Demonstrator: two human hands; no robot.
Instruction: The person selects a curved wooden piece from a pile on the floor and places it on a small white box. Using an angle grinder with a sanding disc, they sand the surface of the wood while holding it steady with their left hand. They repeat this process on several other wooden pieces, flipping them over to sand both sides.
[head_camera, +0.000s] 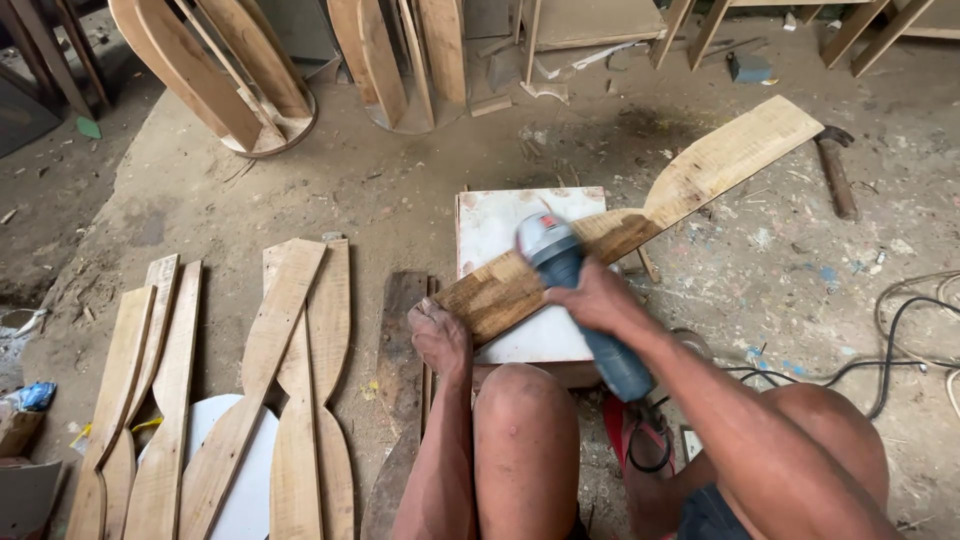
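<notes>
Across the white square board (520, 345) on the floor, the left hand (441, 338) pins the long curved wooden slat (640, 225) flat; the right hand (592, 300) grips a blue-bodied angle grinder (570, 280) tightly at its darker near end, the pale far end apparently unworked.

A curved plank (640, 215) is being held down on a white board (500, 225) by the left hand (440, 335), which is pressing on its near end. A blue grinder (575, 290) is being gripped by the right hand (595, 300), with its grey head set against the plank. More shaped planks (300, 330) are lying on the floor (400, 190) to the left. A hammer (835, 170) is lying to the right, and cables (900, 340) are trailing near the right knee.
</notes>
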